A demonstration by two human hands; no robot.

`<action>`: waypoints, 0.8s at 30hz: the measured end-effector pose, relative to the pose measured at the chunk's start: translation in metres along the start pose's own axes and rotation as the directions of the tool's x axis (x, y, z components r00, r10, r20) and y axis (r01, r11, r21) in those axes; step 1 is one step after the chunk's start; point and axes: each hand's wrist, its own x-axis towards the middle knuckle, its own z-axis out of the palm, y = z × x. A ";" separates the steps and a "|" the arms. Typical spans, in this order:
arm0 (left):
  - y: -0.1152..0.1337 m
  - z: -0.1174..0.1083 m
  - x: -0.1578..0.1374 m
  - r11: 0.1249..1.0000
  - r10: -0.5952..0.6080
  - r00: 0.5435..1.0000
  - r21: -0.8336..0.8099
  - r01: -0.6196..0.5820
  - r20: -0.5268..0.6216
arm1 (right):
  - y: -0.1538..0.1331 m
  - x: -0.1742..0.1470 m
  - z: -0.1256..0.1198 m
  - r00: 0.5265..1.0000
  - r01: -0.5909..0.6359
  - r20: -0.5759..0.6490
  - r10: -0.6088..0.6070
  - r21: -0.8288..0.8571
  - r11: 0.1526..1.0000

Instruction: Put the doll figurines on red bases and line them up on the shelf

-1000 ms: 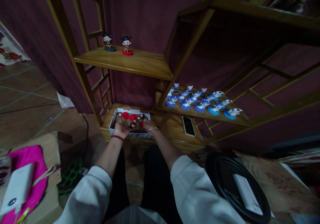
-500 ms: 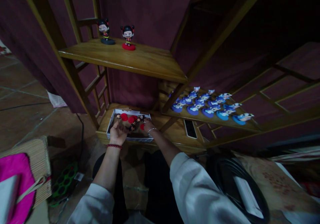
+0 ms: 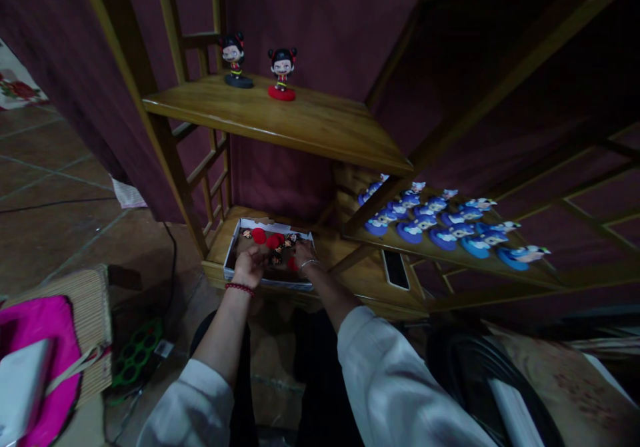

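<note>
Figurines (image 3: pixel 275 260) with dark hair lie loose in a shallow white box (image 3: pixel 231 250) beneath a person's two hands, red discs (image 3: pixel 259 235) among them. How far along do matters look?

Judging by the scene, only a little way: a figure on a dark base (image 3: pixel 233 55) and a figure on a red base (image 3: pixel 283 67) stand upright on a wooden shelf (image 3: pixel 325 124), above and beyond the left hand (image 3: pixel 249 267). Several pieces under the fingers lie tipped over, so more appears left than finished.

And the hands themselves?

The left, palm partly turned up, curls its fingers loosely over the box's near side; whether it grips a small piece is impossible to say. The right hand (image 3: pixel 303 254) dips into the box's right end, fingers bent down beside a red piece (image 3: pixel 293 264). Its fingertips are hidden, its hold unclear.

What surrounds them, and what obstructs?

Right of the right hand, a phone (image 3: pixel 397 270) lies face up. Beyond it, blue-based figures (image 3: pixel 450 236) crowd another shelf, partly behind a slanting post (image 3: pixel 379 204). Well left of the left hand sits a pink cloth (image 3: pixel 60 327). Closest in, low box walls ring the pieces, and the hands themselves cover some.
</note>
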 end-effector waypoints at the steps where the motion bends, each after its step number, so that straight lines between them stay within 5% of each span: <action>1: -0.001 0.001 0.001 1.000 0.007 1.000 -0.003 -0.007 0.008 | -0.001 -0.001 -0.001 1.000 -0.017 0.007 0.018 -0.037 0.999; 15: -0.003 0.010 -0.005 0.993 -0.012 0.999 -0.114 0.017 0.038 | -0.003 -0.009 -0.001 1.000 -0.004 -0.019 0.003 -0.098 0.995; 24: -0.003 0.011 -0.003 0.984 -0.004 1.000 -0.179 0.003 -0.006 | 0.002 0.000 -0.001 0.998 -0.007 -0.067 0.016 0.139 0.990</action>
